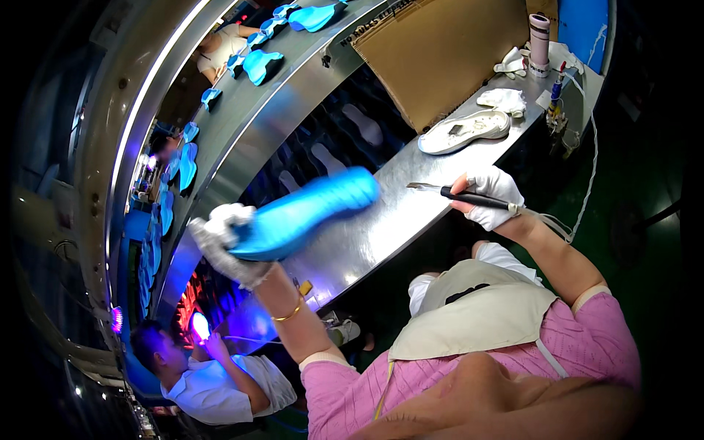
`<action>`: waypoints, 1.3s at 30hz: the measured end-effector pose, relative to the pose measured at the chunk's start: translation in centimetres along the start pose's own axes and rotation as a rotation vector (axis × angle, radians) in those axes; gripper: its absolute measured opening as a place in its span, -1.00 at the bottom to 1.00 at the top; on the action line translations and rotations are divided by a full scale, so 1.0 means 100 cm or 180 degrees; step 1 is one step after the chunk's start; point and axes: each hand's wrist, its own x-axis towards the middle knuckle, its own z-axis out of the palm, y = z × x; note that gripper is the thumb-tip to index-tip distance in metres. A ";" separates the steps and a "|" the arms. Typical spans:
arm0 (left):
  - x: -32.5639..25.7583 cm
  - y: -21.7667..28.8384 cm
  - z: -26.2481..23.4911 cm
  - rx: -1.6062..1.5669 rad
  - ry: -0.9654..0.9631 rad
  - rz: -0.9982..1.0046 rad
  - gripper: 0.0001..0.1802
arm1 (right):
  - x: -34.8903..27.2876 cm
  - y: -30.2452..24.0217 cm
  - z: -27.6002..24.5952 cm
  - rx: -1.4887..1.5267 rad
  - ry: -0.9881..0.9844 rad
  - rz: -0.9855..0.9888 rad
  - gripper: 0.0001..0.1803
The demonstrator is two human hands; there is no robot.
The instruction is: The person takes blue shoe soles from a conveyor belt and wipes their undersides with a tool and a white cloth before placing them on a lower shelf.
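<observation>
My left hand (pixel 229 242), in a white glove, is closed around the narrow end of a bright blue shoe last (pixel 315 209). The last is blurred by motion and hangs tilted above the metal bench (pixel 392 213). In my right hand (pixel 493 192), whose glove leaves the fingertips bare, is a slim black-handled tool (pixel 480 199) with a flat metal tip pointing left. A pale cord trails from its back end. Beyond that hand, a white shoe (pixel 466 133) lies on the bench, next to a crumpled white cloth (pixel 502 101).
A conveyor belt (pixel 242 110) with several blue lasts (pixel 188 165) curves behind the bench. A cardboard sheet (pixel 440 62) stands at the back, near a pinkish cylinder (pixel 539 44). At lower left a person (pixel 220 374) holds a glowing object. Pale soles or lasts (pixel 361 125) lie under the conveyor.
</observation>
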 end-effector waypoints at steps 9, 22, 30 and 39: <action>-0.135 -0.124 0.015 -0.2084 0.0648 -0.3130 -0.13 | -0.012 0.019 0.004 0.1443 0.0188 0.1391 -0.78; -0.165 -0.159 0.036 -0.3222 0.0403 -0.2611 -0.03 | 0.020 0.018 0.041 0.0466 0.0075 0.0487 -0.85; -0.174 -0.175 0.047 -0.1671 0.0876 -0.2450 -0.21 | 0.012 0.014 0.058 0.0251 -0.0306 0.0117 -0.83; -0.166 -0.173 0.030 -0.1299 0.0862 -0.2622 -0.16 | 0.003 0.015 0.056 -0.0442 -0.0307 -0.0716 -0.87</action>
